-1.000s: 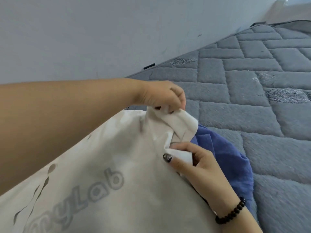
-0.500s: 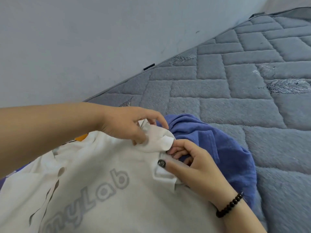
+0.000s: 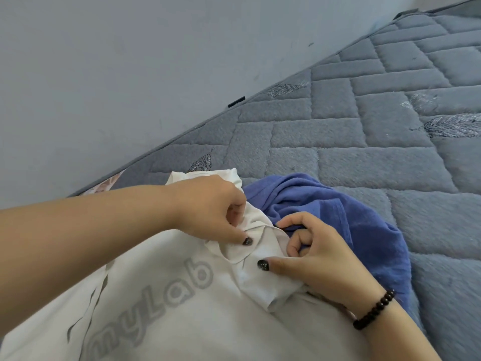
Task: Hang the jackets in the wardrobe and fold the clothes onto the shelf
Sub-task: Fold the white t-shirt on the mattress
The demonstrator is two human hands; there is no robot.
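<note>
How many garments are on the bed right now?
2 visible. White printed shirt lies in front, both hands pinching its edge. Blue garment is bunched behind it on the mattress. More could lie underneath.

A white shirt [image 3: 169, 308] is showing grey lettering, a blue garment [image 3: 359, 225] lying beside it on the grey quilted bed [image 3: 364, 142].

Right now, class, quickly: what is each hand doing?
Left hand: pinching a fold of the white printed cotton T-shirt.
Right hand: gripping the same T-shirt's sleeve edge, thumb on top.
</note>
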